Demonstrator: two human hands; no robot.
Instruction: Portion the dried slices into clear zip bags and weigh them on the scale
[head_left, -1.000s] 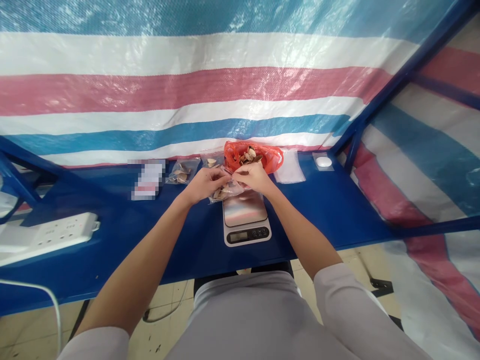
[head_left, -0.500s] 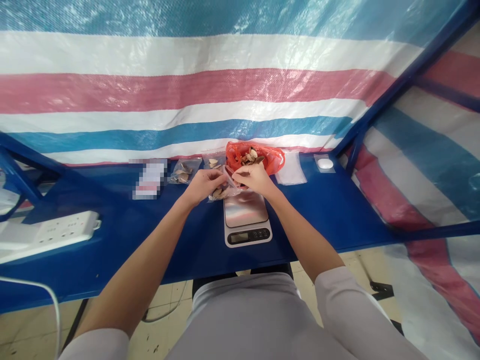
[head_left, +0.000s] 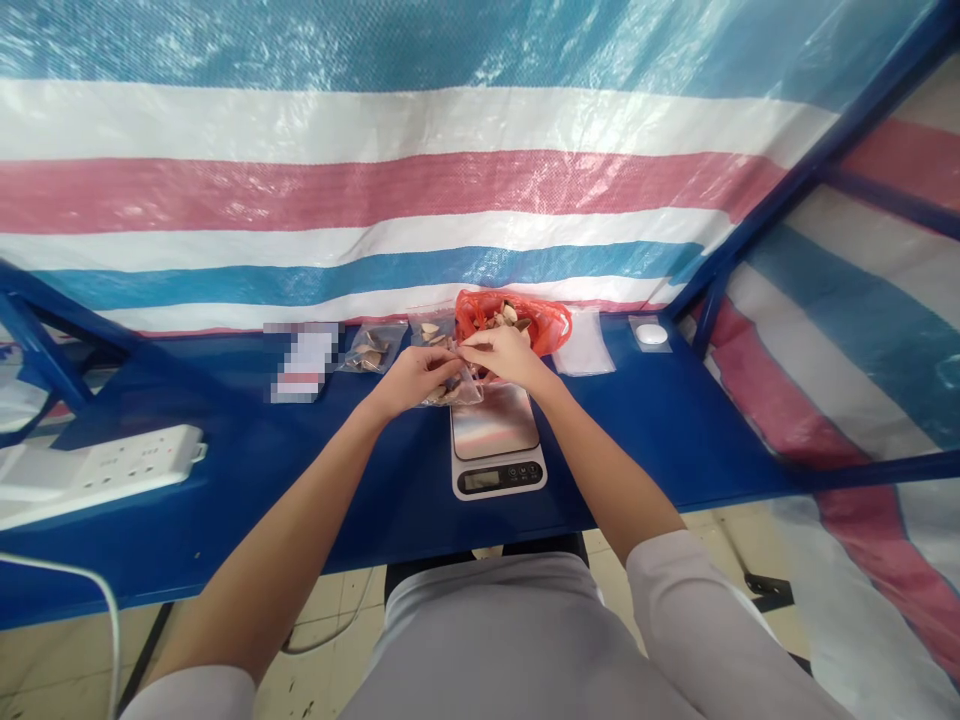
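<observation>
My left hand (head_left: 411, 377) and my right hand (head_left: 504, 353) meet above the far end of a small digital scale (head_left: 496, 440). Both pinch the top of a small clear plastic bag (head_left: 454, 391) that holds brown and pale dried pieces. The bag hangs just left of the scale's steel plate. Right behind my right hand sits an open red plastic bag (head_left: 547, 322) full of the same dried pieces.
Two filled clear bags (head_left: 369, 350) lie at the back of the blue table (head_left: 225, 470), next to a blurred card (head_left: 301, 362). A stack of empty clear bags (head_left: 583, 345) and a small white round object (head_left: 651, 334) lie right. A white power strip (head_left: 97, 472) sits far left.
My hands with the small bag have shifted slightly left and up in the picture as the view tilted. The fingers have worked along the bag's top.
</observation>
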